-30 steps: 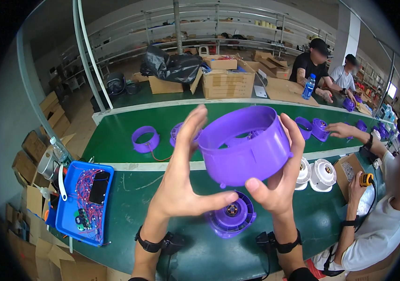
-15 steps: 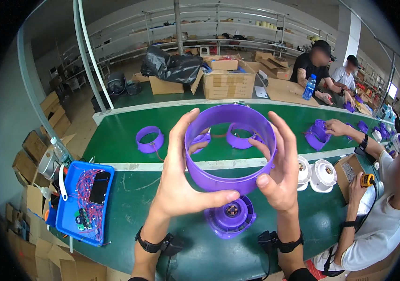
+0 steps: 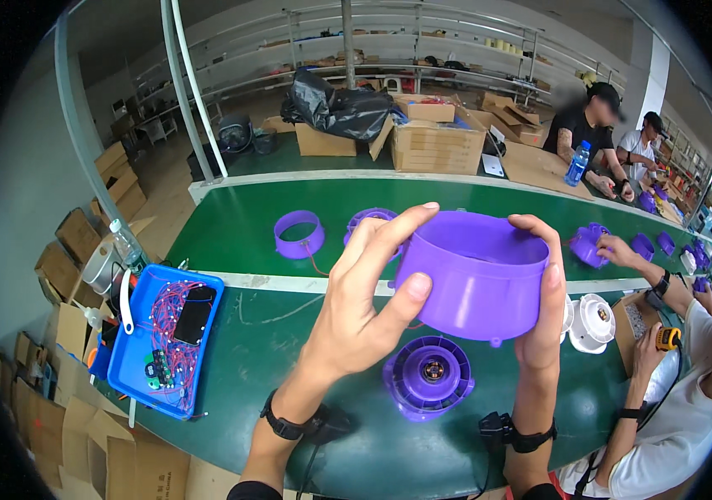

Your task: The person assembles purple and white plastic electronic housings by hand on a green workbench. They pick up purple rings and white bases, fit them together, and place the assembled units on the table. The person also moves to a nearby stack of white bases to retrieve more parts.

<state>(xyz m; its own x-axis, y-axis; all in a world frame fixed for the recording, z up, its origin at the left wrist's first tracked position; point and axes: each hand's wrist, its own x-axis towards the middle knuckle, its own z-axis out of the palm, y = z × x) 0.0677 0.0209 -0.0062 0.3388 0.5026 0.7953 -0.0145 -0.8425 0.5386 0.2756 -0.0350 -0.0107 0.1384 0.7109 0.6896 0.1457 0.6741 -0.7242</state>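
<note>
as a white-shirted co-worker [image 3: 664, 450] at right grips a yellow tool [image 3: 668, 338], a person's left hand [image 3: 360, 312] and right hand [image 3: 544, 308] are clamped on opposite sides of a purple ring [image 3: 481, 292], the left thumb [image 3: 410, 298] pressed to its near wall. the ring is held in the air over a green table [image 3: 264, 333], near a round purple housing [image 3: 428, 377]; a blue tray [image 3: 135, 362] of red wires [image 3: 166, 317] sits at left.

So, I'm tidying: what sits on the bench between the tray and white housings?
The head view shows a purple base there; the forearms hide some bench.
</note>
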